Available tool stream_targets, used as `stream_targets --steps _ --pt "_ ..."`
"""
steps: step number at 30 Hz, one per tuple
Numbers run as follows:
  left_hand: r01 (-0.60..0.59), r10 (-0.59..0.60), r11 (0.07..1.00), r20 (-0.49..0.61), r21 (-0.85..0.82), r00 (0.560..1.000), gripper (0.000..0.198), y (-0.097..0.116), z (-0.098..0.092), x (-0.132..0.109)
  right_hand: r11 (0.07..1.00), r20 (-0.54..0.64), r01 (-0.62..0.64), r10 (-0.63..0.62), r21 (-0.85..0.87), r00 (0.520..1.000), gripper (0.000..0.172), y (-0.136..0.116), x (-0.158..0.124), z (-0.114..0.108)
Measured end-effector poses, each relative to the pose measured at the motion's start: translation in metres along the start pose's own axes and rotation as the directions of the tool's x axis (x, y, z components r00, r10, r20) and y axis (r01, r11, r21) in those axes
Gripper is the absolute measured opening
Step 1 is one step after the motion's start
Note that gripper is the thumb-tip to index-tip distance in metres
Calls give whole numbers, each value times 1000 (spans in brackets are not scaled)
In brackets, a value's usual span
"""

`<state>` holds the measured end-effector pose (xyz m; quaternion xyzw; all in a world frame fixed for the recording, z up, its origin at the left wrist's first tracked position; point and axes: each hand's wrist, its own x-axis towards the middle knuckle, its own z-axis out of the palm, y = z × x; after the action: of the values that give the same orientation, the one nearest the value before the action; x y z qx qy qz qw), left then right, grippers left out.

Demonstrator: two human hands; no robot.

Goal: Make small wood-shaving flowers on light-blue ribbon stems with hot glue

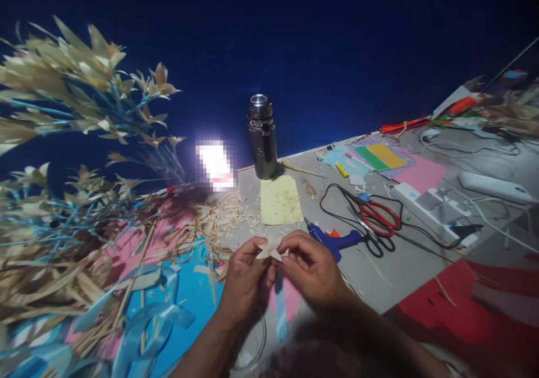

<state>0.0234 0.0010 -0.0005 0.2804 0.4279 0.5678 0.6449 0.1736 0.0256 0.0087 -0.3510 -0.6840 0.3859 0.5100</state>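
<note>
My left hand (244,277) and my right hand (314,268) meet over the table near its front edge. Both pinch one small pale star-shaped flower of dry husk (269,249) between their fingertips. A blue ribbon strip (281,305) and a pink sheet (291,299) lie right under the hands. A blue glue gun (332,240) lies just right of my right hand, nozzle toward it. A yellow pad (280,200) lies beyond the hands.
Branches of husk flowers on blue stems (76,142) fill the left. Husk scraps (214,221) litter the table. A steel flask (261,136) stands at the far edge. Red-handled scissors (377,214), a power strip (429,209), cables and coloured paper (379,156) lie right.
</note>
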Motion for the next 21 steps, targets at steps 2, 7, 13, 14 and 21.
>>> stream_targets --steps 2,7,13,14,21 --pt "-6 6 1000 -20 -5 1000 36 -3 -2 0 1000 3 -2 2 -12 1000 13 5 0 5" --pt "-66 69 997 -100 37 993 36 -12 -6 6 992 52 -125 126 -22 991 7 18 -3 15" --pt "-39 22 994 -165 -105 986 35 -17 -20 19 978 162 -146 170 -149 972 11 23 -12 21" --pt "-5 -14 990 -135 -139 991 34 -16 -21 20 978 178 -108 140 -176 974 12 24 -13 21" --pt "51 -67 964 -52 -262 996 35 -10 -29 23 947 257 115 -36 -299 966 16 31 -20 24"
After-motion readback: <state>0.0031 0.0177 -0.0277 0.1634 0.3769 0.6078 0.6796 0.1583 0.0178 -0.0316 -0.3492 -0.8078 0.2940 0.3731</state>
